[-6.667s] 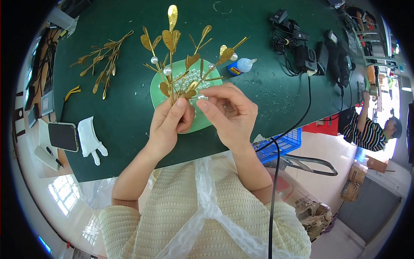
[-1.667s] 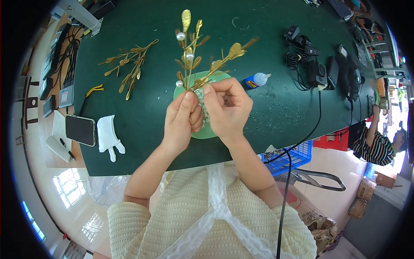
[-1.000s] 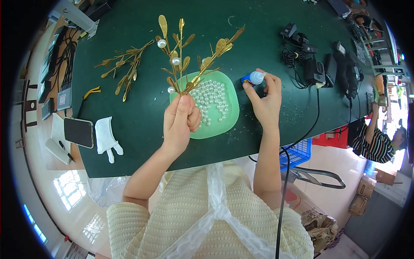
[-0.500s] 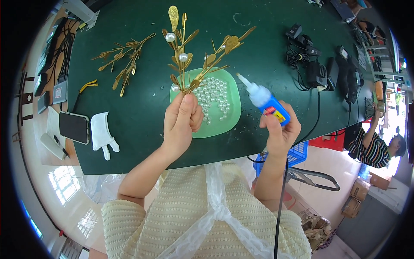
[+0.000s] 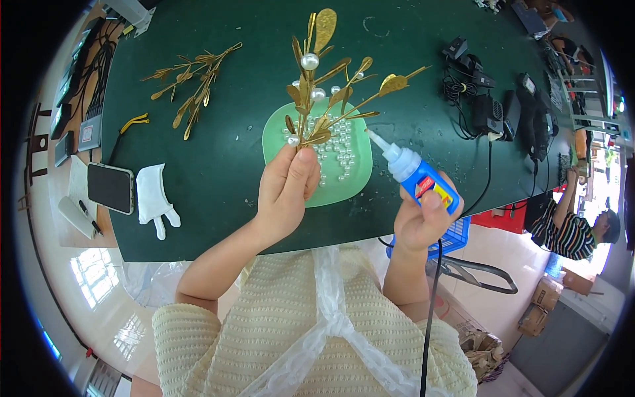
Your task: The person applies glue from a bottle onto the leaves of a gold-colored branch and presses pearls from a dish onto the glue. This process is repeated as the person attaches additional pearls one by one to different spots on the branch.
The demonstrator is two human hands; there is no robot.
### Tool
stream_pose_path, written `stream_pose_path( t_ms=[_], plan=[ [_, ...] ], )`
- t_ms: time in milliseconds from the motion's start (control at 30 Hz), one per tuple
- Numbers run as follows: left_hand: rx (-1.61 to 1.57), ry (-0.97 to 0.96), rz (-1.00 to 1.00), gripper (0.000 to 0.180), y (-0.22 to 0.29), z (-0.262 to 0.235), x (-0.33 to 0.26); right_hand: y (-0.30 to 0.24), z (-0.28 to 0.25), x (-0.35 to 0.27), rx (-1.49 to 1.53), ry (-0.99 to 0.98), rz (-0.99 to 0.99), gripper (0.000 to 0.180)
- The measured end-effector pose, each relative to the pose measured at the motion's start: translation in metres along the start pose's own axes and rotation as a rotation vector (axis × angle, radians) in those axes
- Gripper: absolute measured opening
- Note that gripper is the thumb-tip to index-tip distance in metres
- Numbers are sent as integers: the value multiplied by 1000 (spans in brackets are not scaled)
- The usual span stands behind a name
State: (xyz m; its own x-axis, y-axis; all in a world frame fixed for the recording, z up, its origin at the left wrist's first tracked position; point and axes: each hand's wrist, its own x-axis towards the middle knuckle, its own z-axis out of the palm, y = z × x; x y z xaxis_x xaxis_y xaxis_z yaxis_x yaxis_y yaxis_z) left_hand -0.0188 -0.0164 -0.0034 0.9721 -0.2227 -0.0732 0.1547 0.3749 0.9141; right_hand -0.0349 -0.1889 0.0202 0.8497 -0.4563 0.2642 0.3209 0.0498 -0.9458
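My left hand [image 5: 286,188] pinches the base of a gold artificial leaf branch [image 5: 303,99], which stands up and fans out above the table. Several white pearl beads [image 5: 309,61] sit among its leaves. In my right hand [image 5: 423,218] is a blue glue bottle [image 5: 428,184] with a pale nozzle, tilted so the tip points up and left toward the branch, apart from it. Under the branch a light green tray [image 5: 357,178] holds many loose pearl beads [image 5: 344,157]. Some of them are hidden behind the leaves and my left hand.
A second gold branch [image 5: 198,79] lies at the far left of the green table [image 5: 225,152]. Closer are yellow-handled tweezers [image 5: 134,122], a phone [image 5: 111,188] and a white glove [image 5: 153,195]. Black adapters and cables [image 5: 486,109] lie right. A person in a striped shirt [image 5: 569,231] is at the right.
The left hand has moved slightly right with the branch, which has turned a little. The right hand has shifted its grip lower on the glue bottle, and the bottle sits slightly lower.
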Motion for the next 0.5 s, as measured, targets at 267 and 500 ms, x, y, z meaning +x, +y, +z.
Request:
stream_pose_path(
  t_ms=[267, 500],
  plan=[
    [121, 21, 24, 32, 0, 4, 0, -17, 4, -3, -317, -244, -317, 32],
    [137, 35, 31, 33, 0, 4, 0, -20, 7, -3, -436, -334, -363, 30]
  ],
)
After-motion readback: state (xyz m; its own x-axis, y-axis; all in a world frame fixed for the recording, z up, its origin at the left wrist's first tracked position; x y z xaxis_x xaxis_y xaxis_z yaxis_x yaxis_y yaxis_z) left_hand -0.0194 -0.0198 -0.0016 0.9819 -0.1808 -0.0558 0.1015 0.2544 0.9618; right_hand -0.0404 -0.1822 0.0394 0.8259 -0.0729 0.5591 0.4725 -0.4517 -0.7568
